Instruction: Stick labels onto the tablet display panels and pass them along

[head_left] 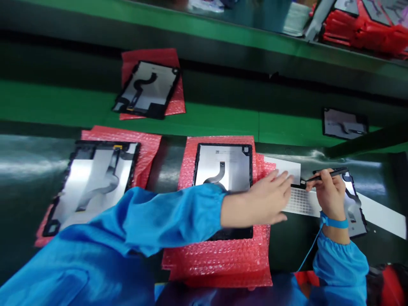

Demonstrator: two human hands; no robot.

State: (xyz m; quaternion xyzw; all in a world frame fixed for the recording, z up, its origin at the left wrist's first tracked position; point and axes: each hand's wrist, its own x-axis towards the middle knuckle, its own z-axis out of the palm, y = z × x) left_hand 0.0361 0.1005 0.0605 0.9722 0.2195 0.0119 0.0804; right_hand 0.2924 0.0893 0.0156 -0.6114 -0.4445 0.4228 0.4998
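Observation:
My left hand (270, 197) reaches across to the right with its fingers stretched out, over the edge of a white sheet (291, 166). Motion blurs it slightly, and I cannot tell whether it presses on the sheet. Black tweezers (339, 172) are pinched in my right hand (330, 193). A small white piece (302, 182) is at their tip, by a dark strip along the sheet's lower edge. Just below lies a white label sheet (301, 200) with a grid of small squares. My left sleeve partly hides a display panel (236, 170) with a ribbon cable.
Pink bubble wrap (219, 270) lies under the middle panel. Other panels rest at the left (98, 170), the back (151, 85) and the far right (342, 123). Another panel (357, 223) and a white strip (382, 212) lie beyond my right hand. A shelf (223, 27) runs overhead.

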